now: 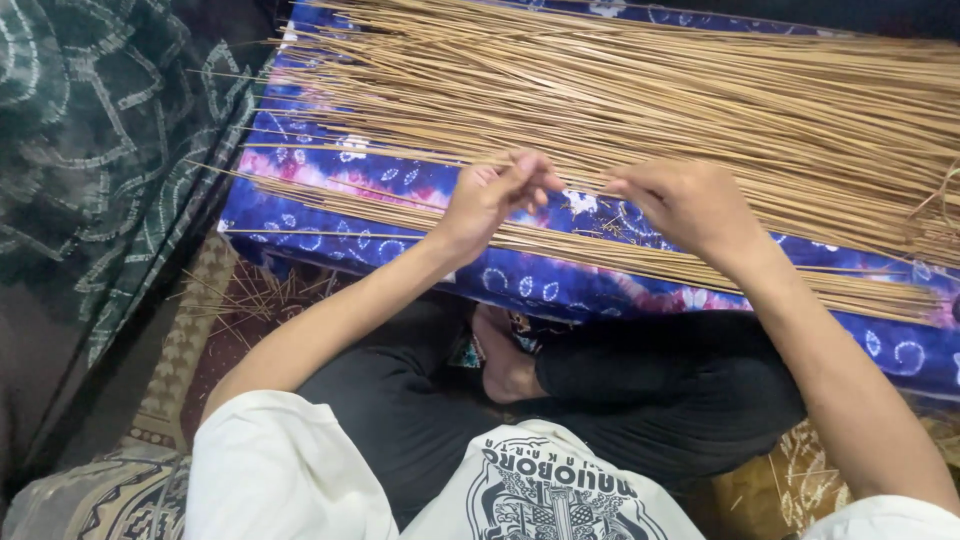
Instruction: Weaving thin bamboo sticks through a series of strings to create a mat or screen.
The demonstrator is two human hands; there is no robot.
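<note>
A blue and purple tie-dye cloth [520, 285] covers a low raised surface in front of the seated person, its near edge running just above the crossed legs in black trousers [640, 390]. A thick spread of thin tan sticks [700, 90] fills the far part of the cloth, and a narrower bundle [600, 250] lies along the near edge, leaving a bare strip of cloth between them where both hands work. The left hand [490, 200] has its fingertips pressed together, pinching one thin stick [575, 185] that runs across to the right hand [690, 205], whose fingers curl toward it; whether they grip it cannot be told. Dark patterned fabric [100, 150] crowds the left side, with loose sticks on the mat [210, 310] below.
</note>
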